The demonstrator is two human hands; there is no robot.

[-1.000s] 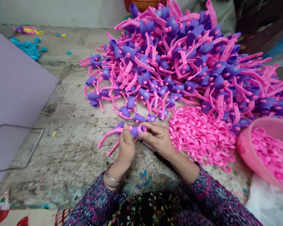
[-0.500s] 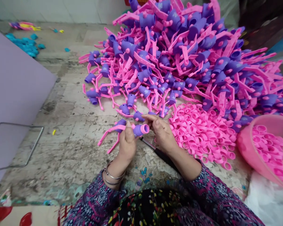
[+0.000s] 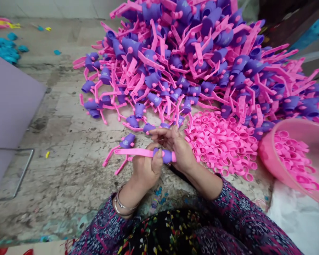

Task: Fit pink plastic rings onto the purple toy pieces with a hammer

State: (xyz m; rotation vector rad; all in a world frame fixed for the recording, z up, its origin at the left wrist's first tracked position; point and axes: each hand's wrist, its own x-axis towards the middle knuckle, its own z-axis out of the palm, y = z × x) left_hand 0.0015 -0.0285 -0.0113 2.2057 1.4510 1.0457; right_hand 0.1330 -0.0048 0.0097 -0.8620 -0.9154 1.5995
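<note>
Clasping one pink-ringed purple piece (image 3: 167,156) in the closed left hand (image 3: 145,167).
Resting the loosely open right hand (image 3: 185,151) by its end, with many rings (image 3: 220,143) left loose.

Left grip (image 3: 147,164) around a purple-and-pink piece (image 3: 167,156), right grip (image 3: 184,150) at its end (pink-ringed), similar pieces (image 3: 154,79) heaped beyond
</note>
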